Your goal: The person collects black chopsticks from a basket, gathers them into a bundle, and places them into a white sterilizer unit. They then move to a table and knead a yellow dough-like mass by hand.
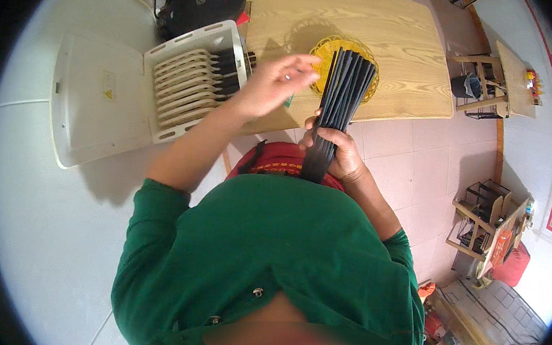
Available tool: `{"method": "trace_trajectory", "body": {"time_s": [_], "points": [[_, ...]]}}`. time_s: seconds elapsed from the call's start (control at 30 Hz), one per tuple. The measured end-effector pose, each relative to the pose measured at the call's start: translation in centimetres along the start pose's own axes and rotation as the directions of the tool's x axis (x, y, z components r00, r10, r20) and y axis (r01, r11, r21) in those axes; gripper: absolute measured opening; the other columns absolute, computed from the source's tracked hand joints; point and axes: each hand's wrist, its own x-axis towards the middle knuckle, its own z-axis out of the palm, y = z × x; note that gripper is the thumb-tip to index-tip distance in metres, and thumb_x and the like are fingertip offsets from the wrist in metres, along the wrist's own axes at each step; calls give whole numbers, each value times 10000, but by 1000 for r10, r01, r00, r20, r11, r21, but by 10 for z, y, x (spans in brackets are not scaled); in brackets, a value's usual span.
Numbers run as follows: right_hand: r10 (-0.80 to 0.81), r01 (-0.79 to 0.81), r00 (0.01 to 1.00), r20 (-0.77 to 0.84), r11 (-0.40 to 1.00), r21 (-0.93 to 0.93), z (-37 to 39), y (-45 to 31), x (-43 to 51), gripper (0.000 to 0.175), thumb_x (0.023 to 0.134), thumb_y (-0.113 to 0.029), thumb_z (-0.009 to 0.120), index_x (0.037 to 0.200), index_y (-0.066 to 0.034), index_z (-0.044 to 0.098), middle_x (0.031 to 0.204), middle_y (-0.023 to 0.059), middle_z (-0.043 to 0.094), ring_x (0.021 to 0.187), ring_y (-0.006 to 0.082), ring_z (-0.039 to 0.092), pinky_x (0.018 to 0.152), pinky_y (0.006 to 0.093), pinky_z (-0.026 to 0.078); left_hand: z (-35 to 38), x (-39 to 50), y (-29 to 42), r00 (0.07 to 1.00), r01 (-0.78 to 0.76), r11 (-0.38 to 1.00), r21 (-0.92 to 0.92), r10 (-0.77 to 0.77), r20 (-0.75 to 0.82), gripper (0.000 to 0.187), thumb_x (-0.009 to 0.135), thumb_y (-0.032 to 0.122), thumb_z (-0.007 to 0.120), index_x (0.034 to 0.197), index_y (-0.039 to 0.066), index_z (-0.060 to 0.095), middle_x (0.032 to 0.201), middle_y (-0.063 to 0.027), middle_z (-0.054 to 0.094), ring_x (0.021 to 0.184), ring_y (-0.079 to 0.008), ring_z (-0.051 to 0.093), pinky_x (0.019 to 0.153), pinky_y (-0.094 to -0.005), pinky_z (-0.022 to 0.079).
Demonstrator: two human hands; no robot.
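Note:
My right hand (343, 151) grips a thick bundle of black chopsticks (346, 88), whose upper ends fan out a little over a round yellow woven basket (320, 54) on the wooden table (403, 36). To the left of the bundle, my left hand (285, 83) is raised with its fingers apart and slightly bent, and nothing is seen held in it. A small shiny spot shows at its fingers. Beside my left forearm is a white plastic box (197, 26) with its lid (101, 100) swung out to the left. Pale slotted dividers and black pieces fill its inside.
A black appliance (206, 4) stands beyond the white box. On the right are a wooden stool (483, 103) with a dark bin (466, 85), and another wooden piece of furniture (485, 228) by the wall. Something red lies at my waist, before the table edge.

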Motion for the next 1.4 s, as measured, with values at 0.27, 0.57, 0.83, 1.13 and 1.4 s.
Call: {"method": "trace_trajectory", "body": {"time_s": [0.27,0.57,0.83,1.13,1.4], "points": [[17,-17,1000,-9,996,-90,-2,-5,-10,581,818,-110,591,1354,-60,372,1164,158,565,852,251,629,784,391,524,38,11,11,993,114,981,-156,-114,6,171,928,193,599,925,23,620,743,23,573,665,-44,513,595,-211,419],[-66,63,991,117,998,31,-9,-9,-15,649,823,-42,533,1432,-112,321,1285,193,522,941,269,647,871,371,514,36,14,6,993,119,973,-199,-112,44,200,943,204,569,1017,26,622,779,13,584,661,-57,524,608,-205,410],[-122,114,971,204,992,53,-12,-6,-10,601,795,-48,554,1374,-158,441,1332,173,483,905,246,608,858,364,481,43,20,3,988,68,998,-11,-68,-138,195,911,140,610,1068,34,564,754,20,517,661,-37,478,577,-186,389],[-33,59,989,145,983,-176,-1,-11,-7,641,775,-152,602,1390,-161,422,1311,146,490,882,243,564,794,368,470,45,14,38,989,145,985,-96,-144,16,356,913,197,615,1211,23,523,897,-31,609,723,-36,565,436,-163,419],[-5,19,993,121,993,-116,-4,-13,-3,604,833,-144,600,1387,-62,374,1353,150,480,928,222,621,836,368,518,38,15,27,996,70,961,-269,-85,-42,159,928,139,591,972,-14,604,800,-24,627,707,-76,587,654,-209,485]]}}
